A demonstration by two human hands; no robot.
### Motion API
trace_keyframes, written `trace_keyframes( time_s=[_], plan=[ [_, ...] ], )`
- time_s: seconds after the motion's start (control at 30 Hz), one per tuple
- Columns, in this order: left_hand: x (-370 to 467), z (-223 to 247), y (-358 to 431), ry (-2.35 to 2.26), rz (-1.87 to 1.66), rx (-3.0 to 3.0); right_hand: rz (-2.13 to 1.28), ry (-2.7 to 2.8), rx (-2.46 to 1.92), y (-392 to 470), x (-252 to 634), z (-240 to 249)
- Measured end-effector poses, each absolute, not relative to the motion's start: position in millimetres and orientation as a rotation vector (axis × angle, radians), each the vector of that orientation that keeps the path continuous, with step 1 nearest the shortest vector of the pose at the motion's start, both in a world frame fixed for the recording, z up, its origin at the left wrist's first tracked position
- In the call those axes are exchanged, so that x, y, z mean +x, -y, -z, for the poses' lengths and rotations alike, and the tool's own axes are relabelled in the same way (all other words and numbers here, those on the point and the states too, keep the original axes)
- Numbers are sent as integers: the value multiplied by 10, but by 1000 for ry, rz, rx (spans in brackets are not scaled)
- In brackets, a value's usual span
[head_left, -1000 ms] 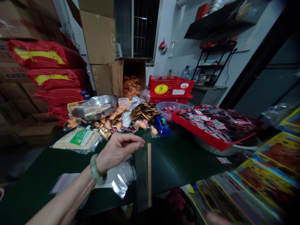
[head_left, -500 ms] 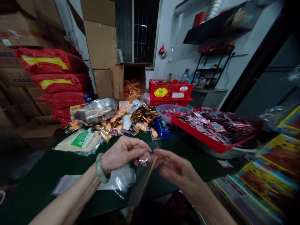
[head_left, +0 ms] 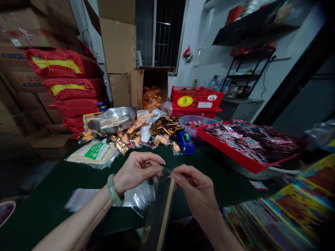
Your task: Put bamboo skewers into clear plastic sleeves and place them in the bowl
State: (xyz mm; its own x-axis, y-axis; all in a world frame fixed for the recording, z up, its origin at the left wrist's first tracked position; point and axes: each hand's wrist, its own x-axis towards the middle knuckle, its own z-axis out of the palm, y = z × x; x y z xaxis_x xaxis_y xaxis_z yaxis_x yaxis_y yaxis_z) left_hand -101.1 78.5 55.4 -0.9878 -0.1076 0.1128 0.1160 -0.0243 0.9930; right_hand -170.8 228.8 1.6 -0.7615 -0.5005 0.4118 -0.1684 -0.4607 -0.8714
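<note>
My left hand (head_left: pixel 138 170), with a pale green bangle (head_left: pixel 112 190) at its wrist, pinches the upper left edge of a long clear plastic bag (head_left: pixel 155 218). Thumb and forefinger of my right hand (head_left: pixel 196 186) are closed on the bag's upper right corner, at the top of a pale wooden stick (head_left: pixel 166 212). The stick runs down along the bag's right side, seemingly inside it; it could be more than one stick. Beneath my left forearm lie more flat clear bags (head_left: pixel 85 198) on the dark green table (head_left: pixel 125 226).
Behind my hands are a pack of wooden sticks (head_left: pixel 91 153), a steel bowl (head_left: pixel 112 120), gold sachets (head_left: pixel 167 125), orange wrapped pieces (head_left: pixel 133 129) and a blue tape dispenser (head_left: pixel 186 143). At right stand a red tray (head_left: pixel 255 169) of sachets and yellow printed packs (head_left: pixel 300 205).
My right hand has closed its fingers on the bag's top beside the stick. The bag and stick hang lower and straighter, and the view has shifted slightly left.
</note>
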Motion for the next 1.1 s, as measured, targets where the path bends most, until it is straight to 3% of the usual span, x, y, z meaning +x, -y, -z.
trace_keyframes(
  time_s=[0.2,0.53,0.73,0.93,1.1],
  plan=[
    [-995,-496,-748,2126,2104,-92,2225,-1397,-1210,-2314,-1744,-9],
    [-992,-484,-739,2145,2066,-280,2248,-1340,-1087,-2275,-1793,27],
    [-923,-566,-731,2275,1896,-351,2257,-1251,-1070,-2254,-1847,11],
    [-893,-500,-830,2312,1462,-269,2324,-1354,-887,-2184,-1837,2],
    [-890,-328,-847,1923,1750,91,2414,-1369,-751,-2108,-1771,-23]
  ],
)
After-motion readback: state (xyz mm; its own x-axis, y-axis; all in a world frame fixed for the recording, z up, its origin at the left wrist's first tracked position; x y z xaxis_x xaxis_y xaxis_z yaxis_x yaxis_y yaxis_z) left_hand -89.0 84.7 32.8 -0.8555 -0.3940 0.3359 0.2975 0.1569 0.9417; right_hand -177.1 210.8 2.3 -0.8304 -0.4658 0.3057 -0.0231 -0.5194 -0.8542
